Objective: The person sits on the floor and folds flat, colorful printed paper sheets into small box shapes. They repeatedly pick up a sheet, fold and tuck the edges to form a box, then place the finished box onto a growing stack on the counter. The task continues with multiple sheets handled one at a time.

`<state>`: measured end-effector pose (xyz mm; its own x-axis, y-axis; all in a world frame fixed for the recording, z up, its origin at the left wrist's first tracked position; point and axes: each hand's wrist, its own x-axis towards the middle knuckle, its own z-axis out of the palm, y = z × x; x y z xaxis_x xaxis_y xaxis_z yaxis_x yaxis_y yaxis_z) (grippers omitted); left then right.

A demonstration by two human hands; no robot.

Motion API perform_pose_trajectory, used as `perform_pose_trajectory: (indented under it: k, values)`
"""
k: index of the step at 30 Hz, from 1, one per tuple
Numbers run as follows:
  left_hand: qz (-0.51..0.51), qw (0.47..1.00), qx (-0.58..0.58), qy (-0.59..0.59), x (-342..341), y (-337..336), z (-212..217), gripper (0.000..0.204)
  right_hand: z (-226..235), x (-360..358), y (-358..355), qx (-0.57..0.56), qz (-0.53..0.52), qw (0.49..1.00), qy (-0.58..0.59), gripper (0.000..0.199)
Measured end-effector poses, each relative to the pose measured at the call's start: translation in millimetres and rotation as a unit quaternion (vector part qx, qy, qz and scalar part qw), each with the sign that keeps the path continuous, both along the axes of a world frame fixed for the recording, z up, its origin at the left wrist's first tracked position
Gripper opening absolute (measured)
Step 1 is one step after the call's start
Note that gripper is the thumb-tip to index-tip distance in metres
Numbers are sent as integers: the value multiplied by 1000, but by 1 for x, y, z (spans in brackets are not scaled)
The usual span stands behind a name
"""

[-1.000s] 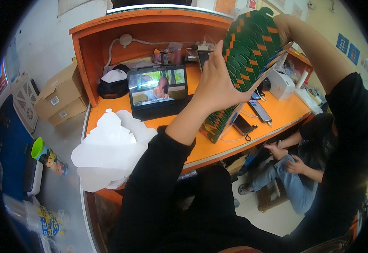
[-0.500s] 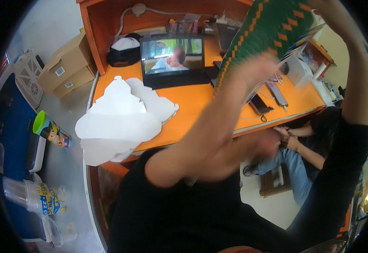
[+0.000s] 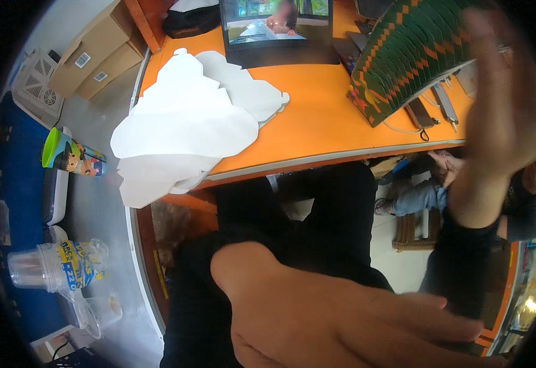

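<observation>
My left hand (image 3: 341,313) reaches across the lower middle with its fingers stretched out to the right; no object shows in it. My right hand (image 3: 507,110) is raised at the right, smeared by motion, its fingers extended upward and nothing seen in them. Beside it, a fanned stack of green card sheets (image 3: 412,58) with orange diamond marks leans over the desk's right part; whether my right hand touches it I cannot tell. White die-cut card blanks (image 3: 185,116) lie overlapping at the desk's left front.
A screen (image 3: 277,24) playing a video stands at the back of the orange desk (image 3: 308,122). On the grey surface to the left are a cartoon-printed cup (image 3: 71,153), stacked clear plastic cups (image 3: 47,267) and cardboard boxes (image 3: 99,52). Another person's jeans-clad leg (image 3: 418,199) is beyond the desk edge.
The green stack has come down lower and further right. My left hand has moved away from near it, down to the lower middle. My view has shifted downward.
</observation>
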<state>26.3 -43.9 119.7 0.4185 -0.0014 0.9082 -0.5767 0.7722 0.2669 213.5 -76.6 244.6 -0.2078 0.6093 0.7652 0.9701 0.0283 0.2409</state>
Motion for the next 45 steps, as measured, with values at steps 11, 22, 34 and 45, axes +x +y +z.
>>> perform_pose_trajectory:
  k: [11, 22, 34, 45]
  values:
    - [-40, 996, -44, -66, 15, 20, -26, 55, -162, -52, 114, -258, 186, 906, 280, 30]
    - [-105, 990, -83, 36, 0, 34, -24, 45, -193, -74, 136, -380, 159, 872, 266, 62]
    - [-112, 992, 41, 45, -7, 47, -39, 35, -196, -88, 141, -371, 129, 892, 225, 42]
    - [251, 953, 168, -19, -45, 64, -36, 61, -210, -99, 139, -301, 185, 915, 196, 39]
